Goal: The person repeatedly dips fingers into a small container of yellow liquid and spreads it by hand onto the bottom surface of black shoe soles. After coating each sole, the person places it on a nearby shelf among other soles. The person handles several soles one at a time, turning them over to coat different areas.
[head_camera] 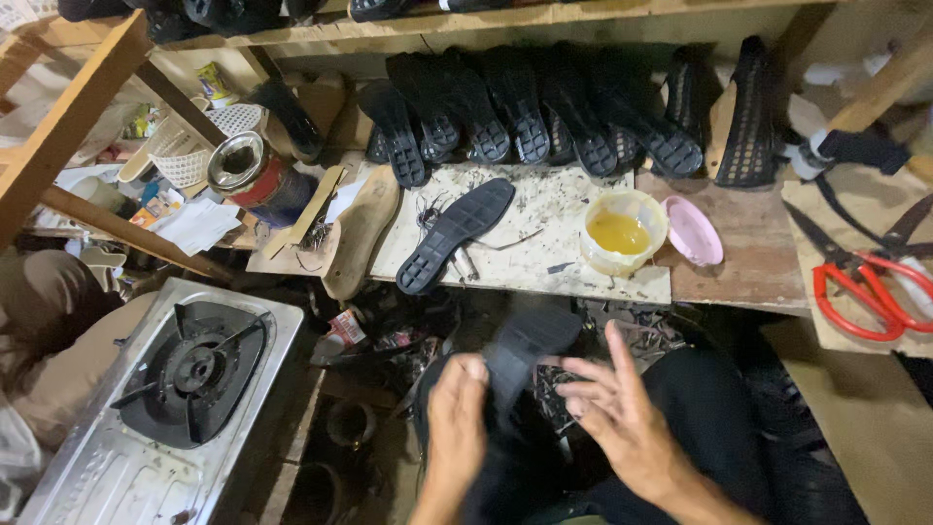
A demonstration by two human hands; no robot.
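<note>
Sole [520, 355] looks light and bendy (rubber, I judge); I'd grip its edges. Left hand [457, 428] clasps it at six o'clock; right hand [622, 413] hovers spread, empty.

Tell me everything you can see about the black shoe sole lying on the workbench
The black shoe sole lies flat and alone on the pale, speckled workbench top, tread side up, slanting from lower left to upper right. It looks like moulded rubber with fine ribbed tread and a separate heel patch. A few small nails or pins lie beside it. Neither hand touches it; a row of similar soles stands behind.
</note>
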